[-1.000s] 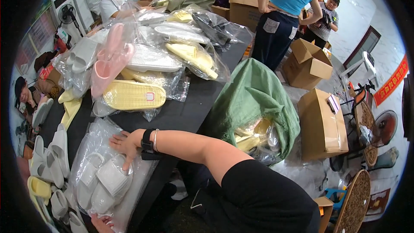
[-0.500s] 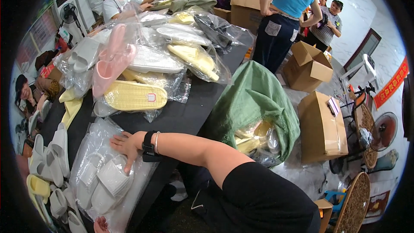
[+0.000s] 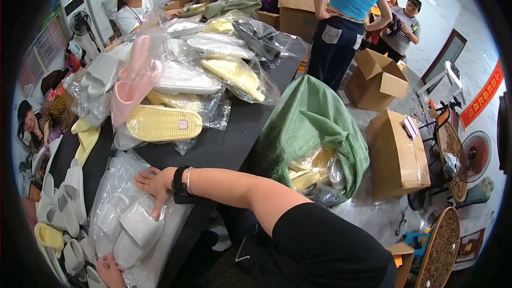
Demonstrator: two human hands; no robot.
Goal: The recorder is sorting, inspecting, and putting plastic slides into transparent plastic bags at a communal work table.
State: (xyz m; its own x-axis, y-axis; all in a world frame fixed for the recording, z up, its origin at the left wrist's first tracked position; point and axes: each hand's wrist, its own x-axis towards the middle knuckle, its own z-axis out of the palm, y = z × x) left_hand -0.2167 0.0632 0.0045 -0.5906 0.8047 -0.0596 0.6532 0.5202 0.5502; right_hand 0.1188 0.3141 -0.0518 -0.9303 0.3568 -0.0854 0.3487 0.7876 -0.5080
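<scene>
A pair of white slide slippers (image 3: 140, 221) lies inside a clear plastic bag (image 3: 124, 173) on the black table. My right hand (image 3: 153, 185) rests flat on the bag beside the slippers, fingers spread, thumb touching the upper slipper's strap. At the bag's lower left edge, my left hand (image 3: 110, 271) has its fingers curled together on the plastic; part of it is cut off by the frame's lower edge. Loose white slippers (image 3: 68, 202) and a yellow slipper (image 3: 49, 236) lie to the left of the bag.
Bagged slippers in white, yellow and pink (image 3: 140, 69) are heaped farther up the black table (image 3: 234, 141). Right of it stand a green sack (image 3: 314, 122) holding bagged slippers and cardboard boxes (image 3: 394, 154). Several people are around, one across the table (image 3: 141, 8).
My left hand has come farther into view, moving up and left along the bag's lower edge. My right hand stays on the bag. The person across the table has stretched an arm toward the grey-green sack.
</scene>
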